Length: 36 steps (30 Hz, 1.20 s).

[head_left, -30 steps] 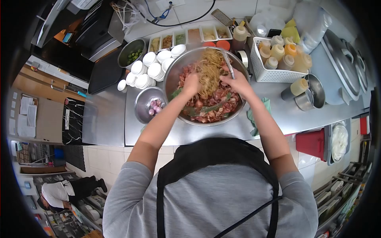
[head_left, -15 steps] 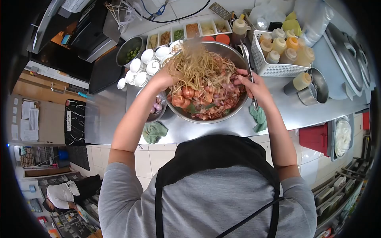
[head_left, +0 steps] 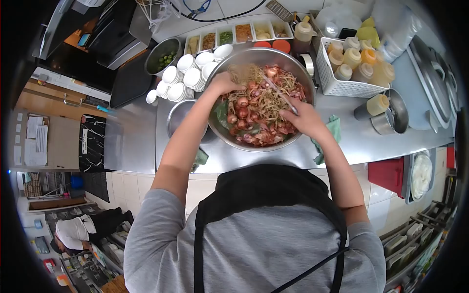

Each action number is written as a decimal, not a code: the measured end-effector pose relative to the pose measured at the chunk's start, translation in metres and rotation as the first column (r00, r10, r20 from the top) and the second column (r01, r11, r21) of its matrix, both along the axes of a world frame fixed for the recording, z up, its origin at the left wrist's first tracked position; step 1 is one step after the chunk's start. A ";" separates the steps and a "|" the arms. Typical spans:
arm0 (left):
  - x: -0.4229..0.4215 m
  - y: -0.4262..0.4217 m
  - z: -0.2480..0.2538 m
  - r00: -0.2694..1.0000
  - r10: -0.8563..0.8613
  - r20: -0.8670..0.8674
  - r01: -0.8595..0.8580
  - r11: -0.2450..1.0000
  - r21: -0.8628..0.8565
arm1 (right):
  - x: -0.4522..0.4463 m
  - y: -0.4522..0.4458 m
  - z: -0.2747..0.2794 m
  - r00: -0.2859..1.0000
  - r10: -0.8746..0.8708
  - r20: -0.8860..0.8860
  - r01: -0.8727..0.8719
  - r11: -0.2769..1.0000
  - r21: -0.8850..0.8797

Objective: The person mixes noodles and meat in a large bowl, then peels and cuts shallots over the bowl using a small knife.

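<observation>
A large steel bowl (head_left: 309,73) holds reddish shallots (head_left: 243,112), loose skins, green leaf pieces and long dry stems (head_left: 246,73). My left hand (head_left: 225,84) is inside the bowl's upper left, closed among the stems beside a blurred bunch; its fingertips are partly hidden. My right hand (head_left: 304,119) is over the bowl's right side, wrapped round a knife (head_left: 279,91). The blade points up and left across the pile. Left of the large bowl stands a smaller steel bowl (head_left: 174,118), partly covered by my left forearm.
Stacked white cups (head_left: 181,91) and a pot of green fruit (head_left: 166,57) stand at left. Condiment tubs (head_left: 243,33) line the back. A white basket (head_left: 349,89) of squeeze bottles is at right. A green cloth (head_left: 333,128) lies near the front edge. Another person (head_left: 73,234) bends down lower left.
The knife has come from the bowl's right rim to over the pile. My left hand and the raised bunch of stems have lowered into the bowl. The view has shifted slightly.
</observation>
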<state>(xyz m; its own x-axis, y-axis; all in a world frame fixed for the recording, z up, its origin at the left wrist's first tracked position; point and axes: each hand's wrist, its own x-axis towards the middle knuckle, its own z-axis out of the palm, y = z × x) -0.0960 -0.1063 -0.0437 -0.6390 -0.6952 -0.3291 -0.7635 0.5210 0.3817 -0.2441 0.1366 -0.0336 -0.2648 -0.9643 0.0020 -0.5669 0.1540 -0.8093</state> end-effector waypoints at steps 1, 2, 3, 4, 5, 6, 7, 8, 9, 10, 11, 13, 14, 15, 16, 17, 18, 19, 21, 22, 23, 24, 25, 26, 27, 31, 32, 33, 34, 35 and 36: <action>0.009 -0.002 0.005 1.000 0.007 -0.001 -0.007 1.000 -0.001 | 0.003 -0.005 -0.001 1.000 0.007 -0.001 -0.007 1.000 -0.001; 0.019 -0.005 0.009 0.993 0.003 -0.121 -0.004 1.000 -0.007 | 0.005 -0.011 -0.001 0.997 0.040 0.061 -0.047 0.992 0.118; 0.027 -0.004 0.012 0.971 -0.001 -0.238 -0.002 1.000 -0.012 | 0.006 -0.018 0.004 0.996 0.020 0.087 -0.038 0.976 0.217; 0.034 0.006 0.014 0.954 0.009 -0.299 -0.001 1.000 0.025 | 0.006 -0.024 0.009 0.994 -0.002 0.107 -0.031 0.949 0.314; 0.037 0.018 0.012 0.954 0.016 -0.299 -0.009 1.000 0.025 | 0.002 -0.031 0.003 0.994 0.005 0.106 -0.039 0.949 0.313; 0.038 0.032 0.009 0.960 -0.002 -0.281 -0.011 0.999 -0.042 | -0.006 -0.036 -0.008 0.997 -0.048 -0.068 0.064 0.967 0.248; 0.037 0.044 0.005 0.965 -0.019 -0.261 -0.010 0.994 -0.109 | -0.010 -0.038 -0.014 0.965 -0.114 -0.234 0.154 0.975 0.162; 0.035 0.053 -0.005 0.960 -0.010 -0.278 -0.032 0.989 -0.145 | -0.012 -0.036 -0.019 0.956 -0.144 -0.257 0.157 0.987 0.031; 0.031 0.064 -0.009 0.955 -0.004 -0.297 -0.052 0.983 -0.178 | -0.009 -0.034 -0.013 0.956 -0.141 -0.259 0.154 0.988 0.030; 0.030 0.072 -0.012 0.957 -0.042 -0.288 -0.033 0.968 -0.248 | -0.008 -0.030 -0.004 0.967 -0.159 -0.198 0.160 0.987 -0.015; 0.030 0.074 -0.012 0.956 -0.043 -0.291 -0.032 0.969 -0.246 | -0.007 -0.024 0.004 0.975 -0.177 -0.136 0.170 0.984 -0.059; 0.035 0.075 -0.006 0.903 0.021 -0.429 -0.093 0.985 -0.148 | -0.002 -0.013 0.012 0.979 -0.177 -0.106 0.171 0.983 -0.065; 0.042 0.074 -0.001 0.871 0.047 -0.490 -0.097 0.992 -0.078 | 0.002 -0.008 0.016 0.982 -0.172 -0.071 0.167 0.983 -0.076; 0.049 0.073 0.003 0.871 0.045 -0.489 -0.095 0.992 -0.078 | 0.007 -0.002 0.025 0.982 -0.174 -0.070 0.169 0.983 -0.076; 0.057 0.072 0.007 0.722 0.283 -0.631 -0.102 0.946 0.307 | 0.013 0.005 0.035 0.976 -0.166 0.143 0.167 0.986 0.007; 0.063 0.074 0.010 0.545 0.542 -0.639 -0.015 0.769 0.640 | 0.020 0.010 0.040 0.921 -0.168 0.351 0.146 0.985 0.087; 0.065 0.080 0.020 0.498 0.622 -0.604 0.011 0.692 0.722 | 0.026 0.013 0.038 0.920 -0.168 0.353 0.147 0.985 0.087; 0.069 0.082 0.015 0.500 0.623 -0.602 0.008 0.692 0.722 | 0.033 0.015 0.033 0.896 -0.131 0.424 0.115 0.991 0.063; 0.074 0.087 0.003 0.327 0.729 -0.601 0.162 0.584 0.796 | 0.048 0.016 0.024 0.864 -0.089 0.496 0.083 0.996 0.034; 0.073 0.092 0.001 0.328 0.728 -0.602 0.140 0.592 0.793 | 0.055 0.016 0.019 0.844 -0.043 0.534 0.038 0.999 0.019; 0.072 0.097 -0.001 0.331 0.728 -0.601 0.139 0.592 0.794 | 0.061 0.015 0.017 0.821 0.002 0.571 -0.005 1.000 0.003; 0.070 0.102 -0.003 0.320 0.694 -0.645 0.112 0.649 0.753 | 0.067 0.015 0.018 0.824 0.022 0.566 -0.018 1.000 -0.012; 0.068 0.106 -0.004 0.311 0.657 -0.687 0.085 0.701 0.708 | 0.069 0.014 0.018 0.825 0.019 0.565 -0.015 1.000 -0.011; 0.067 0.110 -0.003 0.267 0.702 -0.660 0.103 0.661 0.744 | 0.072 0.014 0.016 0.835 0.049 0.547 -0.033 0.999 -0.039; 0.066 0.114 0.001 0.269 0.702 -0.659 0.104 0.659 0.745 | 0.074 0.013 0.015 0.845 0.079 0.528 -0.051 0.996 -0.068; 0.068 0.124 0.011 0.233 0.766 -0.599 0.110 0.591 0.799 | 0.077 0.015 0.017 0.884 0.077 0.461 -0.042 0.996 -0.085; 0.069 0.125 0.012 0.241 0.764 -0.599 0.129 0.586 0.800 | 0.078 0.015 0.017 0.884 0.078 0.461 -0.043 0.995 -0.086; 0.069 0.126 0.014 0.240 0.764 -0.599 0.127 0.587 0.799 | 0.078 0.015 0.017 0.884 0.080 0.460 -0.043 0.995 -0.090; 0.068 0.127 0.015 0.227 0.756 -0.613 0.113 0.605 0.788 | 0.079 0.016 0.017 0.885 0.082 0.459 -0.043 0.995 -0.094; 0.068 0.128 0.016 0.214 0.749 -0.627 0.099 0.622 0.777 | 0.079 0.016 0.016 0.884 0.084 0.459 -0.045 0.995 -0.094; 0.068 0.128 0.016 0.214 0.749 -0.627 0.099 0.622 0.777 | 0.079 0.017 0.013 0.897 0.095 0.432 -0.045 0.991 -0.123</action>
<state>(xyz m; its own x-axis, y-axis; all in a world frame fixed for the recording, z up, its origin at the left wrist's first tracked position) -0.0279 0.0215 -0.0276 -0.5252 -0.8360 -0.1586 0.2596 -0.3349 0.9058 -0.1646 0.1537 -0.0202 -0.1947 -0.9808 0.0059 -0.1594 0.0257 -0.9869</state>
